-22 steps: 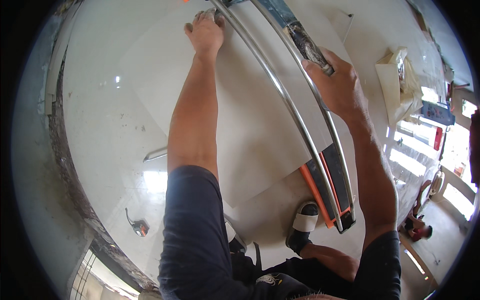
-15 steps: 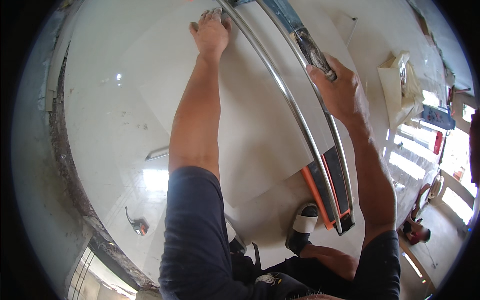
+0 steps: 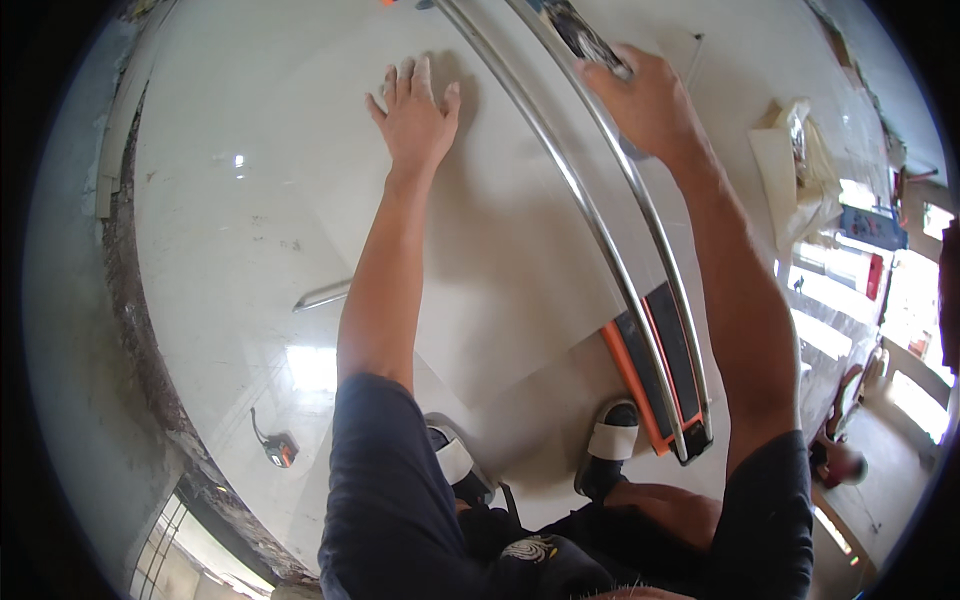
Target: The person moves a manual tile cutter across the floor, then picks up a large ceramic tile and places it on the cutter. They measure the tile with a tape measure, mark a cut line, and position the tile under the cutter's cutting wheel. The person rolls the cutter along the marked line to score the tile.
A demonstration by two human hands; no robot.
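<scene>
A long manual tile cutter (image 3: 552,148), with two shiny steel rails and an orange and black end base, lies over a large glossy pale tile (image 3: 500,330). My right hand (image 3: 650,108) is closed around the worn dark handle (image 3: 585,38) of the cutter, near the top edge of the view. Left of the rails, my left hand (image 3: 415,130) is laid palm down with its fingers spread, holding nothing. Its fingertips look dusty. The far end of the cutter runs out of the picture.
A tape measure (image 3: 281,452) and a short metal bar (image 3: 322,296) lie to my left. My sandalled feet (image 3: 610,440) are just below the tile, beside the cutter's base. At the right are a cream bag (image 3: 800,180) and, further off, a person (image 3: 838,464).
My right hand has moved forward and a little left with the handle. My left hand has drawn back slightly toward me, its fingers now more spread and away from the rails.
</scene>
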